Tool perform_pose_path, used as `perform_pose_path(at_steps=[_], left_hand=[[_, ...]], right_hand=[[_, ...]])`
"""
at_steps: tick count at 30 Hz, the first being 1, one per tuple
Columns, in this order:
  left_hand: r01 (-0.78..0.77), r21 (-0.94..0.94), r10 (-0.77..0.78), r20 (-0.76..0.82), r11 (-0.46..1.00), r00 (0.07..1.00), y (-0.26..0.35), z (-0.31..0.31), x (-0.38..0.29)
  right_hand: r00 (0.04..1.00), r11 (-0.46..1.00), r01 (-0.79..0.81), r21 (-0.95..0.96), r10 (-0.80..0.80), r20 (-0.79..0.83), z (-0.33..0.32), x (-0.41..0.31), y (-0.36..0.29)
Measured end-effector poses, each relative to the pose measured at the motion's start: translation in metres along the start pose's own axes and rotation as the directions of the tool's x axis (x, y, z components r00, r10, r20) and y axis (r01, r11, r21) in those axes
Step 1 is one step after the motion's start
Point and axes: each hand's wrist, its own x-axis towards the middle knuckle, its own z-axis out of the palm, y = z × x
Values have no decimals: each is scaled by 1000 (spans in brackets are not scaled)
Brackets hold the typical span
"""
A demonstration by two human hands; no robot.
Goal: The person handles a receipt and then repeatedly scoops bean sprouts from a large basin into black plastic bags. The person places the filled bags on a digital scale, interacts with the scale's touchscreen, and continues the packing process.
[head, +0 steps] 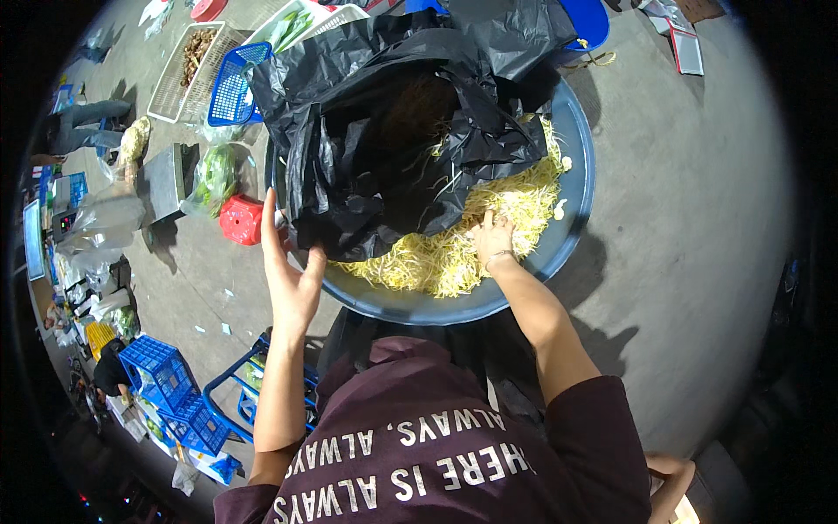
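A large round blue-grey tub (579,190) stands before me. Yellow bean sprouts (425,265) lie along its near and right sides. A black plastic bag (308,164) with its mouth agape covers much of the tub, and a few loose sprouts cling to its dark inside. My left hand (288,275) is at the tub's left side, thumb and index finger spread wide, the thumb against the bag's edge; its other fingers are mostly hidden. My right hand (492,239) rests on the sprouts with fingers spread. Whether it grasps any is unclear.
Left of the tub are a red plastic stool (241,221), bagged green vegetables (216,173) and a metal platform scale (162,182). White (167,78) and blue baskets (230,92) stand beyond. A blue trolley (229,383) is at lower left, near stacked blue crates (170,386).
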Motion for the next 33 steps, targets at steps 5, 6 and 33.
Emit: perform_pose_path(at_steps=[5,6,33], left_hand=[[49,-9,-50,-76,999,996,-3,10,-7],[48,36,-44,-106,998,993,-4,10,-7],[79,-445,-167,-163,892,972,-44,-21,9]], right_hand=[[982,966,122,227,-151,117,-32,-4,20],[986,965,95,245,-125,110,-47,-13,24],[940,258,108,960,-341,-14,-217,-54,47]])
